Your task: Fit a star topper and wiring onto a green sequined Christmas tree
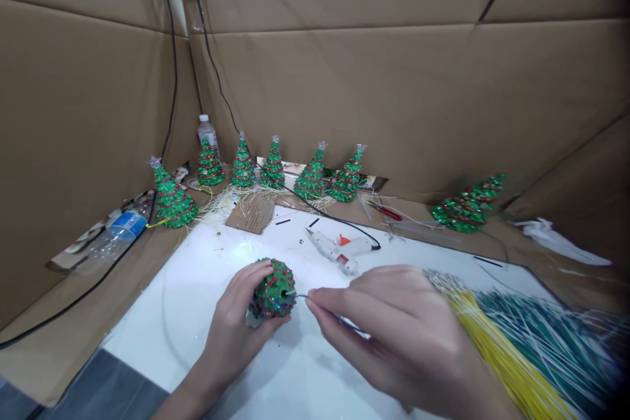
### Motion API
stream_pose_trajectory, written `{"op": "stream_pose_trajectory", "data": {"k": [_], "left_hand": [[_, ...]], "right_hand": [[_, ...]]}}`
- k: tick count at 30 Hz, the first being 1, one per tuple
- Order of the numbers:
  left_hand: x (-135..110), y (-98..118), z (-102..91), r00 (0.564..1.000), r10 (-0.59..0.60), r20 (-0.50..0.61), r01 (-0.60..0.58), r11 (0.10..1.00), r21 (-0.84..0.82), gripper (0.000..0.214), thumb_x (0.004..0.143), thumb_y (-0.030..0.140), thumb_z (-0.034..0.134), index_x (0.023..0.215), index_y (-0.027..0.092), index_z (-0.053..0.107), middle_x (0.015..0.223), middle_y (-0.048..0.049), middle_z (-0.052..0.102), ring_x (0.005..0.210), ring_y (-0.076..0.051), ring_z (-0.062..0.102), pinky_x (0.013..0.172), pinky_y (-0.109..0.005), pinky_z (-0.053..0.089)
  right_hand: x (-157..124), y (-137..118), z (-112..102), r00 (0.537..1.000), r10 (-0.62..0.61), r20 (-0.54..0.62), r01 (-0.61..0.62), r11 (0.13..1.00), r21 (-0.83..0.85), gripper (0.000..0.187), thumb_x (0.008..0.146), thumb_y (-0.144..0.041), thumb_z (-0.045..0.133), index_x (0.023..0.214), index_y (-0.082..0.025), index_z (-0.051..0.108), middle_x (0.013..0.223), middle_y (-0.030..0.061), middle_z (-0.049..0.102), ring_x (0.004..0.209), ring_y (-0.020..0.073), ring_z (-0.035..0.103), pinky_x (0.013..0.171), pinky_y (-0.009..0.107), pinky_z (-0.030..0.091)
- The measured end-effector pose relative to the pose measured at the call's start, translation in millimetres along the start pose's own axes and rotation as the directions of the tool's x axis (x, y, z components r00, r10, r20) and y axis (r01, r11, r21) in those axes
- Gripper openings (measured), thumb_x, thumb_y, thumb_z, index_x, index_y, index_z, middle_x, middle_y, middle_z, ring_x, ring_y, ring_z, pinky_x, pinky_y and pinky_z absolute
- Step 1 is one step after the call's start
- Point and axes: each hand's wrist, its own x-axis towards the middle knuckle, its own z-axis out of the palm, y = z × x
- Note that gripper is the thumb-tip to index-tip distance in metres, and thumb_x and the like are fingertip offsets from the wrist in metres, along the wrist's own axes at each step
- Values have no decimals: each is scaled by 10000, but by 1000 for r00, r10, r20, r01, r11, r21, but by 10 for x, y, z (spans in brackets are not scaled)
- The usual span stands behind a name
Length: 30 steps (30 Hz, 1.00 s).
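My left hand (pixel 236 315) is closed around a small green ornamental Christmas tree (pixel 275 289) with red garland. The tree is tilted so that one end, with a small dark hole, faces me. Between thumb and forefinger, my right hand (pixel 394 328) pinches a thin dark wire (pixel 302 296). Its pale tip lies at the hole; whether it has gone inside I cannot tell. More of the wire shows under the right fingers, and the palm hides the rest.
Finished-looking trees (pixel 310 174) stand along the back, and one tree (pixel 467 205) leans at right. A glue gun (pixel 339 252), red-handled tool (pixel 386 211) and cardboard scrap (pixel 251 213) lie beyond my hands. Yellow wires (pixel 497 341) and green wires (pixel 536 321) lie right; a plastic bottle (pixel 126 226) lies left.
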Motion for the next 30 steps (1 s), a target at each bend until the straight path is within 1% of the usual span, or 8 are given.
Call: {"op": "stream_pose_trajectory", "data": {"k": [4,8,13,17,21,25,27,30], "left_hand": [[-24,8,1,1000,21,4,-21,1000,4,492,825,265,694,1266,197,489,1230,-135,643,1163,-258,621,982,-426,550],[-45,11,-7,1000,18,16,-17,1000,-10,495,834,264,689,1279,198,481,1254,-140,629,1181,-261,607,987,-435,546],[-62,21,-10,999,7,39,-6,1000,-22,474,855,257,665,1286,197,477,1273,-142,615,1207,-264,585,1000,-451,535],[-70,26,-5,999,10,44,-10,1000,-12,482,852,257,667,1290,204,475,1275,-138,617,1206,-268,585,1001,-458,533],[-66,28,-5,999,19,43,-19,1000,1,488,852,253,665,1296,206,468,1272,-139,622,1200,-271,590,993,-462,538],[-62,38,-12,998,36,47,-37,999,19,484,856,255,657,1297,204,465,1259,-145,630,1197,-277,593,988,-470,540],[-60,44,-14,998,36,54,-38,999,25,485,856,256,655,1298,205,463,1259,-147,631,1199,-278,592,989,-472,539],[-58,47,-17,998,39,58,-41,999,32,485,853,259,658,1295,201,467,1259,-145,632,1201,-275,591,996,-466,535]], "right_hand": [[2,4,19,999,-27,30,27,1000,5,171,893,-103,541,773,-153,652,507,-44,574,437,96,493,509,278,331],[-11,-31,16,994,-54,96,58,998,-33,202,903,-98,519,759,-155,648,484,-46,539,416,102,438,484,295,271],[15,-131,-48,983,-121,135,135,986,-99,336,932,-73,423,663,-148,611,473,-24,522,400,120,404,465,328,245],[60,-162,-100,968,-160,192,184,976,-115,360,945,-57,362,760,-105,667,492,-12,538,401,124,413,435,324,253],[53,-166,-121,948,-193,254,232,964,-133,396,916,-4,317,822,-78,696,533,19,591,398,124,435,411,310,284],[9,-192,-113,951,-217,221,253,956,-151,422,878,34,301,808,-75,703,524,28,595,413,130,496,417,293,355],[-12,-202,-104,956,-223,188,254,954,-159,427,867,40,300,803,-77,705,510,24,584,411,131,506,414,290,369],[-34,-209,-91,958,-215,191,248,954,-170,414,855,42,316,799,-85,706,502,17,574,408,136,502,405,301,374]]}}
